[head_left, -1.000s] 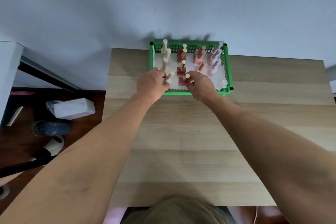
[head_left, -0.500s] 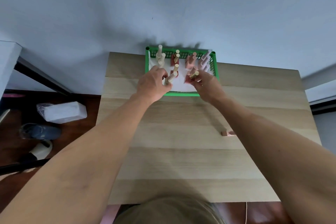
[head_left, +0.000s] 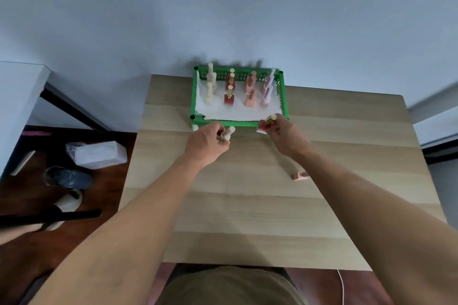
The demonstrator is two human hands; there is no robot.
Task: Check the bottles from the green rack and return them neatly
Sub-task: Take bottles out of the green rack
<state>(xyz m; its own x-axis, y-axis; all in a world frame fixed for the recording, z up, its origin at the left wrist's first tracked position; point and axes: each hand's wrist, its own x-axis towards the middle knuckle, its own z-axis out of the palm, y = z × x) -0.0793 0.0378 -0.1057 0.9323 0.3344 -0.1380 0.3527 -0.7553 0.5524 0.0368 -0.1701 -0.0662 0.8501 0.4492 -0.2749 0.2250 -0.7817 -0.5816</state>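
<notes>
The green rack [head_left: 284, 96] stands at the table's far edge, lined with white paper, holding several upright bottles in cream, red, pink and lilac columns. My left hand [head_left: 207, 142] is just in front of the rack's near rim, closed around a cream bottle [head_left: 228, 132] with its cap pointing up-right. My right hand [head_left: 286, 135] grips a red bottle [head_left: 266, 124] with a gold cap, held over the rack's near right corner. A pink bottle [head_left: 299, 176] lies on its side on the table, partly hidden by my right forearm.
The wooden table [head_left: 247, 205] stretches toward me. A wall rises right behind the rack. Left of the table, on the dark floor, lie a wrapped white package [head_left: 99, 155], shoes [head_left: 68, 178] and a black bar [head_left: 49, 216].
Both hands have pulled back out of the rack toward me, each carrying a bottle: cream in the left, red in the right. The front row of the rack now shows bare paper.
</notes>
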